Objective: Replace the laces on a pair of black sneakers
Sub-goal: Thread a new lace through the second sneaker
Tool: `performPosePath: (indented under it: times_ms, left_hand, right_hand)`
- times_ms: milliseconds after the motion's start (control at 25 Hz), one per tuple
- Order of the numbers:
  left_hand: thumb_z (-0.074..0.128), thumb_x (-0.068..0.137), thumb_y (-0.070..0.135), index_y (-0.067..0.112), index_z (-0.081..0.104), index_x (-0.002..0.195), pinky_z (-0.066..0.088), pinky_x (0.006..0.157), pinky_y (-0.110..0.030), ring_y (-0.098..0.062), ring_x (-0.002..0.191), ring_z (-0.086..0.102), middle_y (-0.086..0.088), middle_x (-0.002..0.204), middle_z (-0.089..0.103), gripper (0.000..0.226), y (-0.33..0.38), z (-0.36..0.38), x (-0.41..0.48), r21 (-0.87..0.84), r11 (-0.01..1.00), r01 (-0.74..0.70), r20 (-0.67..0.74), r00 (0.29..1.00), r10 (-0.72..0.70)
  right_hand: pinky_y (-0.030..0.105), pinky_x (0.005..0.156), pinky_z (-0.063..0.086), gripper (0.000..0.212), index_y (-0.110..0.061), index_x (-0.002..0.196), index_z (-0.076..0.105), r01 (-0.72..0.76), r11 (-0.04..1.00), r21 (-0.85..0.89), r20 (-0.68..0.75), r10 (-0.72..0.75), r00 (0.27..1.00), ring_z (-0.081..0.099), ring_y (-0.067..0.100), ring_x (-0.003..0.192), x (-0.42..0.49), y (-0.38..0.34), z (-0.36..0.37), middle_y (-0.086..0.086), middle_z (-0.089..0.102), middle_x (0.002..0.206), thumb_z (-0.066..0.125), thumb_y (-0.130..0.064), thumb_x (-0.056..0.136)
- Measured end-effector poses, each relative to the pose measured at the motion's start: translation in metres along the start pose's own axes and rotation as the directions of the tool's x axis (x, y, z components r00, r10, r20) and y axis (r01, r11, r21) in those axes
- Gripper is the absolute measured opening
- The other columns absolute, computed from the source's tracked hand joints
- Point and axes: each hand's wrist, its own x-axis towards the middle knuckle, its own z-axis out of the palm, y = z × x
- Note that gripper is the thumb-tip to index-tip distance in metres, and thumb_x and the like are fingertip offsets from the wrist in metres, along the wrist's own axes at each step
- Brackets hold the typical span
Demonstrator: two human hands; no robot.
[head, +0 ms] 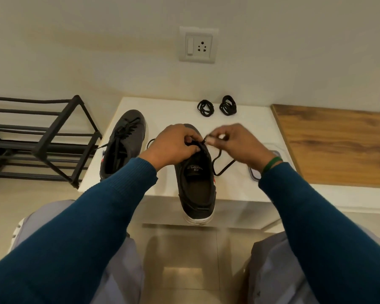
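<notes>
The near sneaker sits on the white table with its heel hanging off the front edge. The person's left hand is curled around the eyelet area, and the right hand pinches the black lace tip right beside it (bit blurry). The second sneaker lies to the left, laced up. Two coiled lace bundles sit at the back by the wall.

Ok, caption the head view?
Left hand grips the near sneaker; right hand pinches its black lace; coiled laces beyond.
</notes>
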Motion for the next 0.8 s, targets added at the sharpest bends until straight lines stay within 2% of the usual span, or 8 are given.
performPosePath:
  times_ms: [80, 160, 240, 320, 400, 560, 720, 800]
  left_hand:
    - [0.075, 0.084, 0.032, 0.036, 0.074, 0.108, 0.048, 0.085, -0.024, 0.002, 0.084, 0.053, 0.029, 0.086, 0.05, 0.024, -0.002, -0.001, 0.001, 0.001, 1.0, 0.015, 0.009, 1.0, -0.015]
    - [0.073, 0.084, 0.035, 0.039, 0.074, 0.107, 0.047, 0.095, -0.033, -0.007, 0.098, 0.055, 0.022, 0.092, 0.052, 0.023, -0.003, -0.002, 0.001, 0.034, 0.999, 0.038, 0.0, 0.999, -0.039]
    - [0.069, 0.085, 0.041, 0.045, 0.071, 0.106, 0.036, 0.096, -0.036, -0.018, 0.111, 0.046, 0.014, 0.102, 0.05, 0.021, -0.001, -0.002, 0.002, 0.135, 0.989, 0.064, -0.008, 0.998, -0.063]
    - [0.067, 0.085, 0.042, 0.046, 0.071, 0.105, 0.03, 0.094, -0.037, -0.02, 0.115, 0.04, 0.013, 0.105, 0.048, 0.02, 0.0, -0.001, 0.003, 0.174, 0.981, 0.087, 0.001, 0.996, -0.088]
    - [0.067, 0.085, 0.043, 0.047, 0.07, 0.105, 0.029, 0.094, -0.038, -0.021, 0.116, 0.04, 0.013, 0.104, 0.048, 0.021, 0.001, -0.002, 0.002, 0.186, 0.978, 0.094, 0.01, 0.995, -0.097]
    - [0.065, 0.084, 0.048, 0.05, 0.068, 0.108, 0.026, 0.094, -0.039, -0.023, 0.12, 0.038, 0.01, 0.115, 0.053, 0.024, -0.001, -0.004, -0.001, 0.227, 0.97, 0.087, -0.019, 0.996, -0.085]
    - [0.065, 0.084, 0.052, 0.052, 0.067, 0.109, 0.025, 0.099, -0.041, -0.025, 0.125, 0.036, 0.007, 0.122, 0.054, 0.025, -0.004, -0.004, 0.0, 0.221, 0.968, 0.116, -0.003, 0.993, -0.118]
    - [0.065, 0.084, 0.049, 0.052, 0.067, 0.107, 0.028, 0.099, -0.041, -0.026, 0.125, 0.038, 0.008, 0.118, 0.054, 0.023, -0.006, -0.002, 0.002, 0.203, 0.97, 0.134, 0.02, 0.99, -0.141]
  right_hand:
    - [0.032, 0.072, 0.041, 0.008, -0.029, 0.091, 0.068, 0.269, 0.662, 0.699, -0.354, -0.005, 0.935, 0.057, 0.013, 0.084, 0.001, -0.008, -0.036, -0.004, 0.071, 0.1, 0.061, -0.028, 0.096]
    - [0.031, 0.072, 0.046, 0.007, -0.025, 0.1, 0.063, 0.369, 0.234, 0.899, -0.407, 0.141, 0.902, 0.06, 0.012, 0.077, 0.004, -0.003, -0.067, -0.006, 0.064, 0.08, 0.06, -0.031, 0.097]
    - [0.022, 0.058, 0.044, 0.012, -0.014, 0.103, 0.063, 0.142, 0.515, 0.845, -0.34, 0.312, 0.887, 0.051, 0.01, 0.058, 0.003, 0.005, -0.069, -0.003, 0.052, 0.071, 0.055, -0.023, 0.1]
    - [0.025, 0.058, 0.044, 0.025, -0.011, 0.097, 0.068, -0.325, 0.945, 0.024, -0.206, 0.323, 0.924, 0.052, 0.012, 0.063, 0.002, 0.01, -0.044, 0.0, 0.057, 0.077, 0.057, -0.034, 0.1]
    - [0.035, 0.074, 0.052, 0.03, -0.012, 0.097, 0.075, -0.203, 0.812, -0.547, 0.127, 0.32, 0.939, 0.062, 0.021, 0.083, 0.001, 0.008, -0.014, 0.006, 0.069, 0.089, 0.064, -0.04, 0.095]
    - [0.027, 0.07, 0.05, 0.014, -0.029, 0.088, 0.076, 0.138, 0.948, 0.287, -0.166, -0.093, 0.982, 0.064, 0.009, 0.082, 0.003, -0.003, -0.027, -0.006, 0.073, 0.089, 0.065, -0.036, 0.093]
    - [0.041, 0.076, 0.059, 0.018, -0.014, 0.099, 0.062, 0.286, 0.303, 0.909, -0.355, 0.206, 0.912, 0.067, 0.023, 0.084, 0.008, 0.008, -0.043, 0.006, 0.065, 0.089, 0.058, -0.031, 0.098]
    - [0.028, 0.059, 0.052, 0.019, -0.007, 0.107, 0.065, -0.042, 0.626, 0.779, -0.242, 0.361, 0.901, 0.056, 0.014, 0.064, 0.009, 0.011, -0.022, 0.006, 0.06, 0.085, 0.057, -0.024, 0.1]
